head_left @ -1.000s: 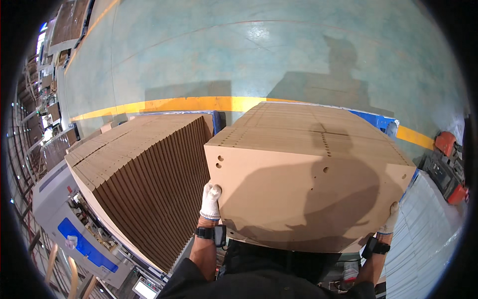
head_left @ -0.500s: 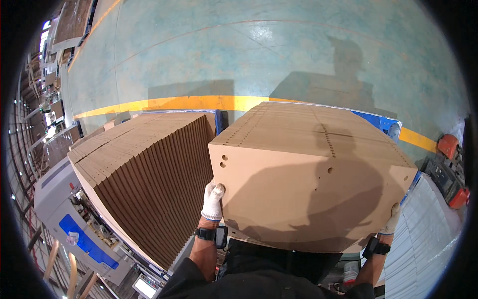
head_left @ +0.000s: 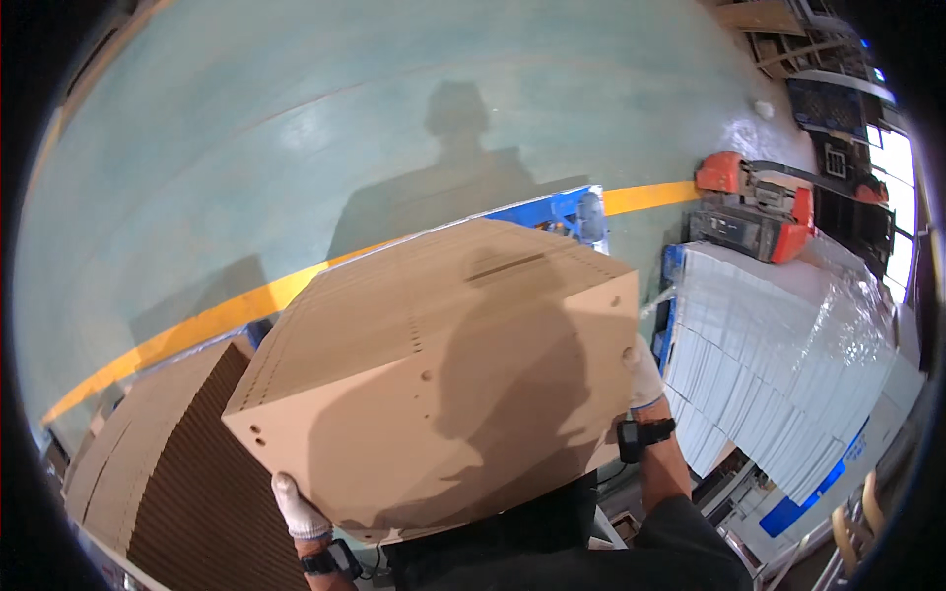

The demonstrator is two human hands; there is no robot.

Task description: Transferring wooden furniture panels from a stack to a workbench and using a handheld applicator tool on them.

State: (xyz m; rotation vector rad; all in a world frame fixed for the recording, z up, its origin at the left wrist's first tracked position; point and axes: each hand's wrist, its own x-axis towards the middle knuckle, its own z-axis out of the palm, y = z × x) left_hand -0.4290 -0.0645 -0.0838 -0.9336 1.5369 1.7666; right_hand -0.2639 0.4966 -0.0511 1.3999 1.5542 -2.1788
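A large brown board (head_left: pixel 394 443) with drilled holes near its corners faces me, at the front of a block of like boards (head_left: pixel 394 305). My left hand (head_left: pixel 299 507), in a white knit glove, grips its lower left edge with the thumb on the front face. At the right edge my other gloved hand, my right hand (head_left: pixel 645 376), is closed on the same board; its fingertips are partly hidden. My shadow falls over the board. Whether it stands apart from the boards behind, I cannot tell.
Left stands another row of brown boards (head_left: pixel 197 473) with ribbed edges. To the right is a stack of white panels (head_left: pixel 739 364) partly in clear film. Beyond it sits a red and black pallet truck (head_left: pixel 754 207). A yellow line (head_left: pixel 197 320) crosses the green floor.
My view has swung to the right, bringing the white stack and pallet truck further in. Both hands keep their hold on the board's edges.
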